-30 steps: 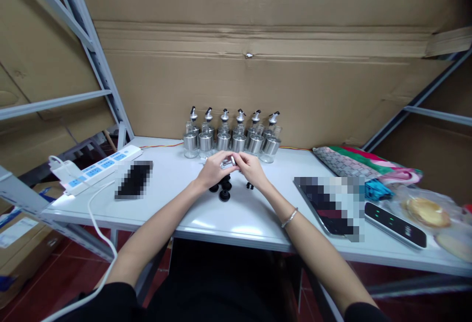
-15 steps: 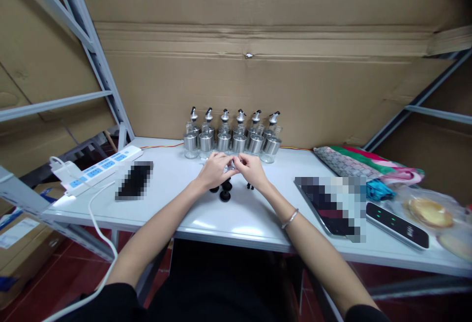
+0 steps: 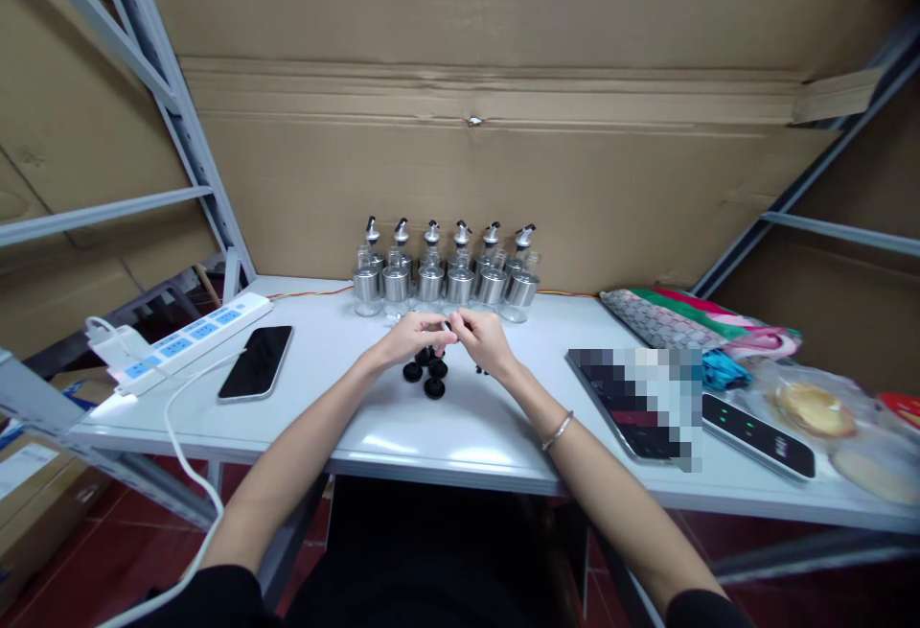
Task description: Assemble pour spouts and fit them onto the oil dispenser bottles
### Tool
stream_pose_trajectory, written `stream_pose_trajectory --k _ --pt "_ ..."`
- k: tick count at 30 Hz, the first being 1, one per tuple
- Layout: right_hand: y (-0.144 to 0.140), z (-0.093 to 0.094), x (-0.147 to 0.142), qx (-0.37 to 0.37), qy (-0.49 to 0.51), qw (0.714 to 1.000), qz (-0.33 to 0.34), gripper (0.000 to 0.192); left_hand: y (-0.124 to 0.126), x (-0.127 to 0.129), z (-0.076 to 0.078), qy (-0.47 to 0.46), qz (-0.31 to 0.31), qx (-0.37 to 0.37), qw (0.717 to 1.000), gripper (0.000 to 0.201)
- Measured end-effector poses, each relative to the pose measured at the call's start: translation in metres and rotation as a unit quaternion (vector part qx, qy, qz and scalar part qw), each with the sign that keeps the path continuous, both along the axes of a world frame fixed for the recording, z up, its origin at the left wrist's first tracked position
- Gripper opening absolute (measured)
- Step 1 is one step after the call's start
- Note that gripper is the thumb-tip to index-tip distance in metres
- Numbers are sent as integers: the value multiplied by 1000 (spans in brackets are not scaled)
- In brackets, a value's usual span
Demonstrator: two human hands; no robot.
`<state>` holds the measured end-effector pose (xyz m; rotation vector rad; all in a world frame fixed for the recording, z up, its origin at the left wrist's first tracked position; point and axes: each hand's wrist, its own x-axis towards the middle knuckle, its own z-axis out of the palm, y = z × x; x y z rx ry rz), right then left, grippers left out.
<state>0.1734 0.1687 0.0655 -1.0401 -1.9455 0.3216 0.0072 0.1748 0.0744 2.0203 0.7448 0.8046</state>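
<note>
My left hand (image 3: 408,340) and my right hand (image 3: 486,342) meet over the middle of the table, fingertips pinched round a small silver-and-black piece (image 3: 447,327). Fingers cover most of it, so its exact kind does not show. Just below my left hand lie several round black stoppers (image 3: 434,387) in a cluster. Tiny black parts (image 3: 481,370) rest under my right wrist. Behind both hands stands a row of glass bottles with steel sleeves (image 3: 460,287), open at the neck. The bottles farther back carry silver-and-black pourer spouts (image 3: 524,236).
On the left are a white power strip (image 3: 191,340), its cable and a phone (image 3: 257,363). A tablet-like device (image 3: 625,407), a black-and-white box with green lights (image 3: 758,436), folded cloth (image 3: 704,316) and bagged food (image 3: 816,407) occupy the right. Cardboard (image 3: 503,177) walls the back.
The fingers have shifted slightly round the small piece, and my left hand has drawn a little to the left. The whole view has moved slightly; the bottles and stoppers stay in place.
</note>
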Motion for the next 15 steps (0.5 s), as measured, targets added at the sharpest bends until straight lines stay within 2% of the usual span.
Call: stream_pose_trajectory --k 3,6,9,11,15 --pt "-3 -1 -1 36 -6 999 -15 40 2 1 -3 -34 -45 -56 997 42" --pt "0 -1 2 44 -8 998 -33 39 3 5 -8 -45 -37 -38 998 40" --pt "4 0 5 14 -14 999 -50 37 3 8 -12 -17 57 81 995 37" --pt "6 0 7 -9 -21 999 -49 37 4 8 -15 13 115 183 976 37" --pt "5 0 4 -35 -28 997 -57 41 6 7 -20 54 139 336 930 32"
